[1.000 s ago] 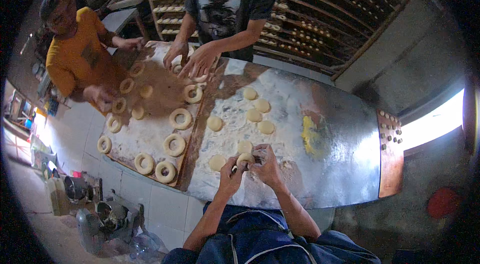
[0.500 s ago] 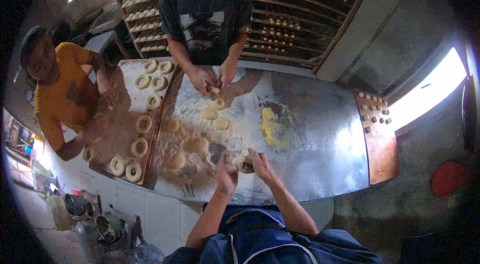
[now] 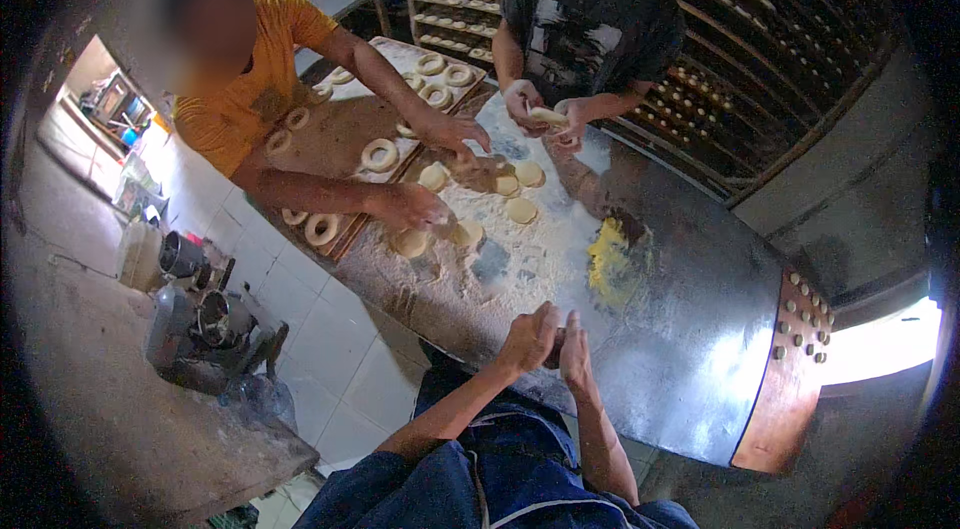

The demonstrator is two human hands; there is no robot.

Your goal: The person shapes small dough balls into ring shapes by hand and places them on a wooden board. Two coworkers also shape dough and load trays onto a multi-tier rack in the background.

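Blue cloth (image 3: 530, 469) is best kept clear of the work; above the table (image 3: 680, 349), the left hand (image 3: 530, 340) and right hand (image 3: 576, 354) are held close together, and whether anything is gripped cannot be told; light, even pressure is advised; farther off, pale dough discs (image 3: 521, 211) lie on flour (image 3: 548, 264), then dough rings (image 3: 379, 156) on a board (image 3: 335, 147)
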